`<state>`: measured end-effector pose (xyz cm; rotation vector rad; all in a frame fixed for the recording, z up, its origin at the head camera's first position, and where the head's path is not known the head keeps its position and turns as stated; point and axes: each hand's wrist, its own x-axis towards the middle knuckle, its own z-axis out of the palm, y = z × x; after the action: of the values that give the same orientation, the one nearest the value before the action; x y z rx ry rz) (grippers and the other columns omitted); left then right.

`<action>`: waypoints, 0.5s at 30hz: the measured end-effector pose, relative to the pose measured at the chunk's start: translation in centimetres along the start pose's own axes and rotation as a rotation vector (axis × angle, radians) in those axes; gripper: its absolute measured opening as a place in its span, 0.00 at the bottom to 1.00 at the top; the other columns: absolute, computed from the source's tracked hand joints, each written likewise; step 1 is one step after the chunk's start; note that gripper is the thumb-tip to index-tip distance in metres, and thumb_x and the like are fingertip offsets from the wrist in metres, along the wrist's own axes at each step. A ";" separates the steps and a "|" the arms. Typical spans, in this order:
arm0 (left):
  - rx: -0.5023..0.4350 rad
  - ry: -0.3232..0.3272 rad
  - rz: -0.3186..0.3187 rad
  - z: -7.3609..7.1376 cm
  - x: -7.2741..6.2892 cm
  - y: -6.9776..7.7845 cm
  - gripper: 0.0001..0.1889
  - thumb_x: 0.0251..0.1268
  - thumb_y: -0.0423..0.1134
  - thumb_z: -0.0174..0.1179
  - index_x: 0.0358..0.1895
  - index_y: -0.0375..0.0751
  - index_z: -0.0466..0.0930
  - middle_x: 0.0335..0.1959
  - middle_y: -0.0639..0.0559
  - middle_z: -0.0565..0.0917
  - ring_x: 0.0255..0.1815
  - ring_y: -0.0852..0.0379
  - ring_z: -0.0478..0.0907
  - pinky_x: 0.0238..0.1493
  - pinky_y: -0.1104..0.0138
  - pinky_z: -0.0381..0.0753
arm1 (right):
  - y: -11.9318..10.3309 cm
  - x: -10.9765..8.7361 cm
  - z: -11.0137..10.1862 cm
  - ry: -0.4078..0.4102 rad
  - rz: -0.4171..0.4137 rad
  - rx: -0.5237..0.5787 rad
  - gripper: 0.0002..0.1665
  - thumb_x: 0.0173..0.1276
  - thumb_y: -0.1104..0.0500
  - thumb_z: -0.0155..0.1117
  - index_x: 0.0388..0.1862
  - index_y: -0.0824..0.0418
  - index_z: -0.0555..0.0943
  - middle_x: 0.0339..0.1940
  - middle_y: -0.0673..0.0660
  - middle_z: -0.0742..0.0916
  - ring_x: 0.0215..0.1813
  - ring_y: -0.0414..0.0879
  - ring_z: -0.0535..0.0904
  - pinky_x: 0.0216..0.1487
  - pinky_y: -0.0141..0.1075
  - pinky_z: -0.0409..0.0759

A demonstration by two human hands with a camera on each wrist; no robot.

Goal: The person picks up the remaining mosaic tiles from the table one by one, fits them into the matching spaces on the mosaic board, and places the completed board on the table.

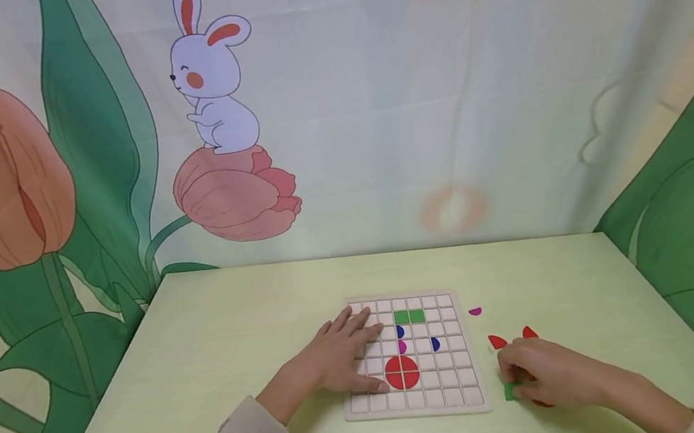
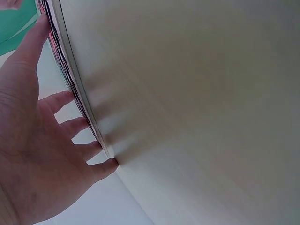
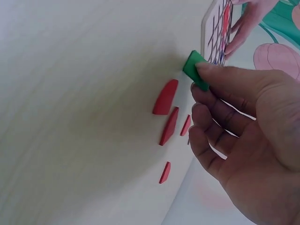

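A white grid board (image 1: 378,406) lies on the table, with two green squares (image 1: 409,316), two blue half-circles (image 1: 435,344), a magenta half-circle (image 1: 402,346) and a red circle (image 1: 402,372) of quarter pieces in its cells. My left hand (image 1: 344,351) rests with spread fingers on the board's left side; the left wrist view shows those fingers along its edge. To the right of the board, my right hand (image 1: 551,370) pinches a green square (image 3: 195,70) between thumb and index finger. Several red quarter pieces (image 3: 166,97) lie beside and partly under that hand.
A loose magenta half-circle (image 1: 475,311) lies just off the board's upper right edge. The pale green table (image 1: 236,315) reaches back to a curtain (image 1: 359,101) printed with a rabbit and tulips.
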<state>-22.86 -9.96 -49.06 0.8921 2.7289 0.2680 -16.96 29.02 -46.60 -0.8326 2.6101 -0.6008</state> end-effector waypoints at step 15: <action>-0.012 -0.006 0.003 -0.3 -0.1 0.4 0.56 0.60 0.78 0.64 0.86 0.56 0.56 0.89 0.47 0.47 0.88 0.37 0.39 0.81 0.35 0.52 | -0.7 4.9 -2.3 0.243 -0.084 0.107 0.11 0.71 0.64 0.74 0.37 0.53 0.80 0.29 0.44 0.82 0.29 0.38 0.76 0.31 0.31 0.77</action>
<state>-22.66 -9.69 -48.64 0.8924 2.7178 0.2816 -21.39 26.17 -45.15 -0.8877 2.7375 -0.9094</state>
